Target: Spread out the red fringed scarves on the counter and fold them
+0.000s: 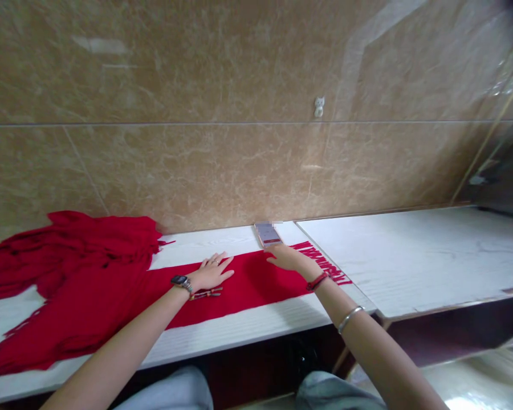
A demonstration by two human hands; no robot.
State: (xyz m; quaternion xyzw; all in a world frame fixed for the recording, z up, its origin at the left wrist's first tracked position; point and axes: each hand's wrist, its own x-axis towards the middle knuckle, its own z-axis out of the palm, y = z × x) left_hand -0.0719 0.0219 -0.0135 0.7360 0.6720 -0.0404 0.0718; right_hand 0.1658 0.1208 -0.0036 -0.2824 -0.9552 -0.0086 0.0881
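Note:
A long red fringed scarf point(256, 282) lies flat across the white tabletop, and its tasselled end point(325, 263) points right. My left hand point(211, 274) rests palm down on the scarf's middle, fingers spread. Near the scarf's far edge is my right hand point(288, 258), its fingertips at the near end of a phone point(268, 233) with a lit screen. The thumb and fingers of that hand look slightly apart, and nothing shows between them. Toward the left the scarf runs into a loose heap of red fabric point(89, 267).
A brown marbled tile wall point(222, 171) stands directly behind the table. The white tabletop point(431, 256) continues right past a seam. A small white cat-shaped piece point(319, 107) is on the wall. Dark open space lies below the table's front edge, near my knees point(179, 390).

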